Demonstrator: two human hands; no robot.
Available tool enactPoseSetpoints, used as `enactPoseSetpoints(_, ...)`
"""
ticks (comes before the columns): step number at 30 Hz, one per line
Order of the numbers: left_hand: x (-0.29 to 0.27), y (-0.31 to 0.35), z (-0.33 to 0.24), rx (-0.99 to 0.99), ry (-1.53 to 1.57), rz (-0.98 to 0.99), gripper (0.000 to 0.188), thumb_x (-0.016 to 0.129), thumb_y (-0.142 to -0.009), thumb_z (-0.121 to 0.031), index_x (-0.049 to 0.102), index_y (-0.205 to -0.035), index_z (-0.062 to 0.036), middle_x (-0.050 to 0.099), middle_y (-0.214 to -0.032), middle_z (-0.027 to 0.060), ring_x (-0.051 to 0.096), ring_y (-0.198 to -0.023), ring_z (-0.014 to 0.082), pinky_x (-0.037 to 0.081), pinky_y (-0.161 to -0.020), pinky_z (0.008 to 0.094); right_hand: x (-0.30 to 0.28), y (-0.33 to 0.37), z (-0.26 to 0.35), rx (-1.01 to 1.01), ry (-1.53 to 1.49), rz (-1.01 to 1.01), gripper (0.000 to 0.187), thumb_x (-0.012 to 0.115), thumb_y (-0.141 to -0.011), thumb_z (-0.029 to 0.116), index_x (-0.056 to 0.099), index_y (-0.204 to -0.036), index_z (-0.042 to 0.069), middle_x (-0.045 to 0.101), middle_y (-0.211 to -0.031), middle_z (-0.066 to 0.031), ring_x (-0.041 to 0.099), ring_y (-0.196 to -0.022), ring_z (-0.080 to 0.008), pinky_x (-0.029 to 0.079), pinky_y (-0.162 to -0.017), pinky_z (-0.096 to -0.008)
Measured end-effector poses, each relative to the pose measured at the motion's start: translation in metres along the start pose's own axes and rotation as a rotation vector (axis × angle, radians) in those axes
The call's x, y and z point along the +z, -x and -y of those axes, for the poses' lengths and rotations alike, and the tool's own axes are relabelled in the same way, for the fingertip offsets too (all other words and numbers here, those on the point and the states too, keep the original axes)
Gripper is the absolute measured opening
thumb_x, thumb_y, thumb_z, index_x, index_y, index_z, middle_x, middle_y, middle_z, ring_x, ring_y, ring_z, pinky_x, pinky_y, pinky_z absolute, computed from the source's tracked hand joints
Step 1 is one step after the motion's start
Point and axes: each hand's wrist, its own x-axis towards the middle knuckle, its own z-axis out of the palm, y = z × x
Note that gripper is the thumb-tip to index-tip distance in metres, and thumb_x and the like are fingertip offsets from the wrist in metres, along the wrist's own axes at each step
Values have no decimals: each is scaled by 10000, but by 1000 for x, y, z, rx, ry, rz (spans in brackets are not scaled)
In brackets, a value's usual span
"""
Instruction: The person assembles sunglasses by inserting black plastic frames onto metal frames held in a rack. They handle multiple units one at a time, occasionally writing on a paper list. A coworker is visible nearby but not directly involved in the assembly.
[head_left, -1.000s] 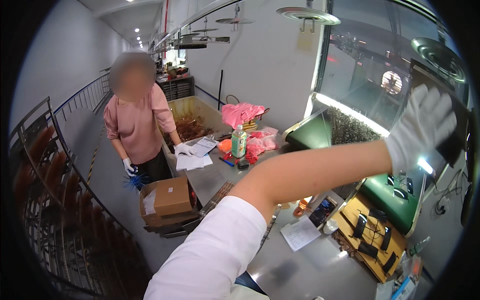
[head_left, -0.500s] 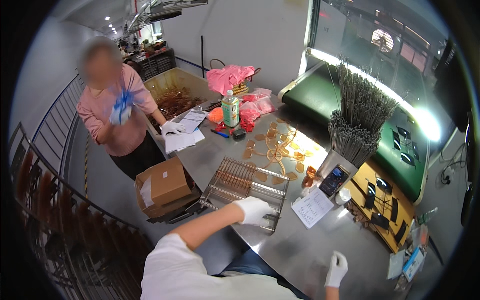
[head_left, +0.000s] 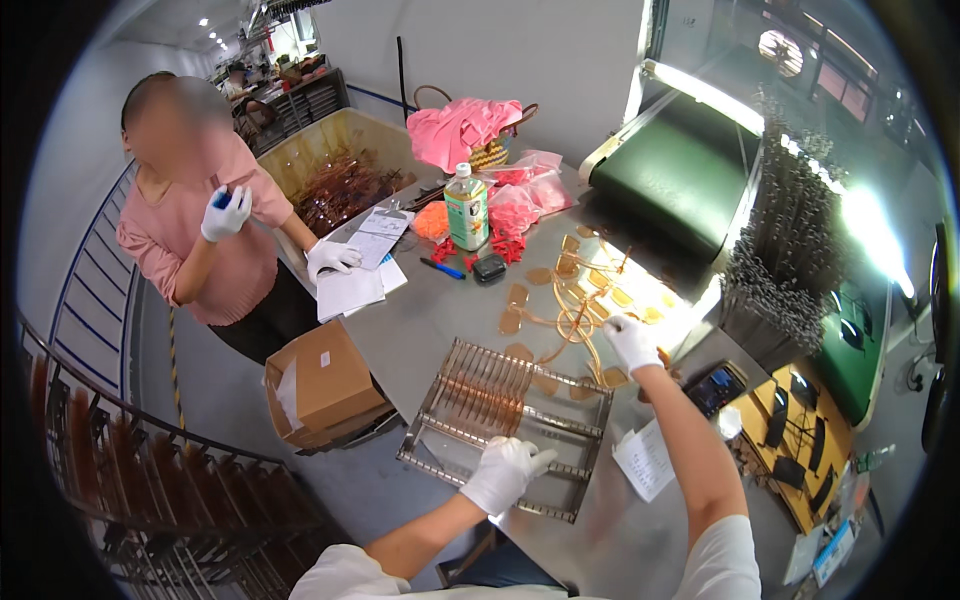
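My left hand (head_left: 503, 474), in a white glove, rests on the near side of a metal wire rack (head_left: 565, 488); its fingers are apart, one stretched rightward. The rack's left part holds a row of thin amber pieces (head_left: 478, 395) between its upright wires. My right hand (head_left: 633, 343), also gloved in white, is at the right edge of a branched amber plastic moulding (head_left: 577, 320) with flat lens-like tabs. Its fingers are pinched together, and whatever they hold is too small to make out. The moulding lies partly over a bright lit patch of the table.
A co-worker (head_left: 200, 230) stands at left, one gloved hand on papers (head_left: 350, 290), the other holding something blue. A bottle (head_left: 467, 210), pink cloth (head_left: 460, 135), cardboard box (head_left: 325, 385), phone (head_left: 715, 388), note sheet (head_left: 645, 460), bundled metal rods (head_left: 785, 250) and green conveyor (head_left: 680, 180) surround me.
My right hand has moved from the near table edge up to the amber moulding. My left hand has shifted leftward on the rack. The co-worker's raised hand has lowered slightly.
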Motion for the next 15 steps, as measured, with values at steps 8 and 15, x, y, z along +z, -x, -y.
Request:
enactPoseSetpoints(8,11,21,-20,59,-73,-67,410,569,-901,-173,689,-1288,-235,582,-851,-12,607,-764,192,464,-710,370,36,-129,-94,215,96,-249,258,480,-988,130,672,-1110,9,703,-1130,-213,654,-1032,-320,504,-917,-408)
enactPoseSetpoints(15,13,27,-39,-49,71,-73,332,553,-934,-212,714,-1222,-241,650,-926,57,640,-817,267,467,-774,454,32,-154,-80,308,546,-28,263,547,-942,113,738,-1096,17,745,-1117,-221,719,-1037,-374,558,-894,-443)
